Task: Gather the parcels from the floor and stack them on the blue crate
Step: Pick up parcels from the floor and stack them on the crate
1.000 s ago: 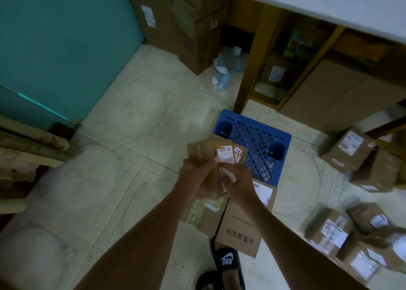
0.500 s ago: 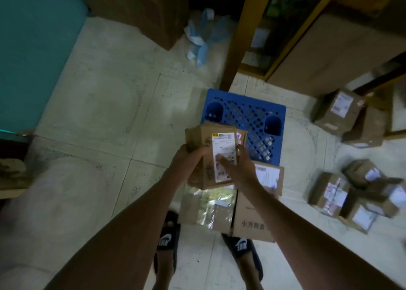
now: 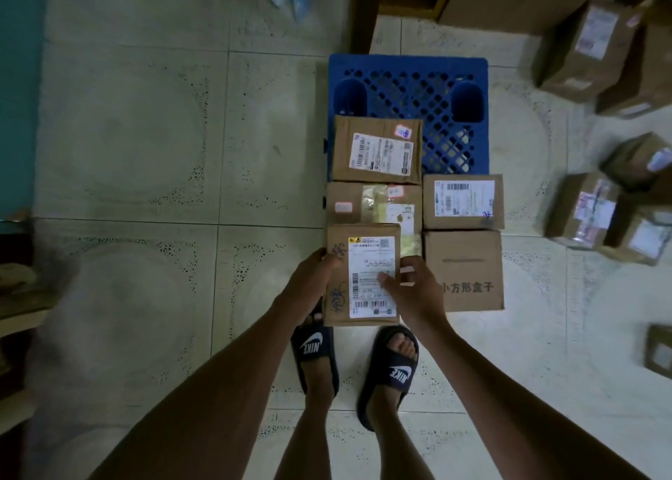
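A brown cardboard parcel [image 3: 340,279] with a white label sits between my hands at the near left of the blue crate [image 3: 407,79]. My left hand [image 3: 309,287] grips its left edge and my right hand [image 3: 414,290] holds its right edge, thumb on the label. Beyond it lie a taped parcel [image 3: 374,203] and a labelled parcel [image 3: 376,148]. To the right are a small labelled parcel [image 3: 462,201] and a box with printed characters [image 3: 463,270]. The crate's lattice top shows at the far side.
Several loose parcels [image 3: 585,210] lie on the tiled floor at the right, with bigger boxes [image 3: 585,47] at the upper right. A wooden table leg [image 3: 363,10] stands behind the crate. My feet in black slides [image 3: 389,370] are just before it. A teal wall [image 3: 18,79] is at the left.
The view has tipped down over the crate. One parcel now lies at the far left of the crate, and the parcel in my hands has come down to the near left corner.
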Motion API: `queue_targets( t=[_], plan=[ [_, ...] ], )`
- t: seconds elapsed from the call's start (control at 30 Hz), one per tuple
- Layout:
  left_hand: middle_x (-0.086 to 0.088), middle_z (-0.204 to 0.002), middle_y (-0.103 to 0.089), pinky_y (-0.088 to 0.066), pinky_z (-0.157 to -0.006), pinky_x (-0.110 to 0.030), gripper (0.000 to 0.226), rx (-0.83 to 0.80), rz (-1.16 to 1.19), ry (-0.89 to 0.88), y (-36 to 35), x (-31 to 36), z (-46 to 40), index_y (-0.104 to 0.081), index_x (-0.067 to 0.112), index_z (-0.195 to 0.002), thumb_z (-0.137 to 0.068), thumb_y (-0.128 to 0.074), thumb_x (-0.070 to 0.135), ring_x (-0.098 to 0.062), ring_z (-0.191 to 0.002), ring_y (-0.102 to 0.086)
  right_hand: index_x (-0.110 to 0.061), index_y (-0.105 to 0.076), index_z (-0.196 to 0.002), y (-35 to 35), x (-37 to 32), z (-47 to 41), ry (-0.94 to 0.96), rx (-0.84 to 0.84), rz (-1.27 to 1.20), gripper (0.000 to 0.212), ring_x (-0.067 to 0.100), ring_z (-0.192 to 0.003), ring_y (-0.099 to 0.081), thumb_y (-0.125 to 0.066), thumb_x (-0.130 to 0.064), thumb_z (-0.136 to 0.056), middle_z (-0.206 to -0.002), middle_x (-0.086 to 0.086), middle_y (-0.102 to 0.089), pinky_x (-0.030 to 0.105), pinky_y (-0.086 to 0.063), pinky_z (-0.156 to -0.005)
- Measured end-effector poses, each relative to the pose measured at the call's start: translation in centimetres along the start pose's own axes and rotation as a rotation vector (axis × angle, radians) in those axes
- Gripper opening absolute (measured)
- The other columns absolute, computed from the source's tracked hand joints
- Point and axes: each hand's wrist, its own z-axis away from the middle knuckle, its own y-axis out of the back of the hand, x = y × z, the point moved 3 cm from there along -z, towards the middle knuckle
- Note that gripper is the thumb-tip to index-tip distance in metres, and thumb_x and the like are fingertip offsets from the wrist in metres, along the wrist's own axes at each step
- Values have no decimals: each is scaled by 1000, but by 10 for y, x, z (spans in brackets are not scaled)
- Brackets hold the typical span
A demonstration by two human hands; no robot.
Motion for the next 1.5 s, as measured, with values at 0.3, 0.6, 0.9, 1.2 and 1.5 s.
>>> queue_targets(
  t=[0.3,0.6,0.9,1.2,1.5],
  plan=[
    [-2,-101,-72,-55,-87,-48,50,10,-47,-41,-10,-15,-19,-57,24,-115,-79,-37,52,-23,-91,-70,-12,-55,-100,-11,18,-10,15,-33,-19,23,-5,-71,-61,-72,-20,-86,-84,-15,-63,8,-49,-49],
    [-1,-111,-71,-53,-90,-46,40,-30,14,-52,-9,-24,-27,-52,28,-121,-84,-61,42,-21,-98,-69,-15,-61,-112,-13,21,-12,-45,-98,-65,32,8,-78,-70,-73,-27,-85,-103,2,-73,17,-57,-57],
    [-11,-157,-24,-36,-94,-37,82,365,-128,-162,8,37,-1,-15,22,-153,-89,-53,55,-29,-139,-35,-16,-53,-133,24,-18,3,-69,26,-20,48,16,-94,-62,-62,-38,-91,-122,8,-65,4,-42,-56],
    [-11,-125,-57,-42,-84,-33,45,320,-412,-423,-81,170,44,-51,8,-131,-99,-43,38,-27,-104,-54,-20,-59,-128,156,-42,25,-79,249,-220,37,21,-103,-62,-59,-34,-93,-118,8,-67,27,-48,-81],
    [-5,-103,-54,-40,-83,-34,35,34,-690,-448,-296,206,67,-58,10,-113,-99,-42,38,-24,-95,-51,-17,-54,-132,333,70,43,-190,389,-247,47,22,-117,-58,-51,-47,-96,-129,7,-62,27,-40,-92]
  ],
)
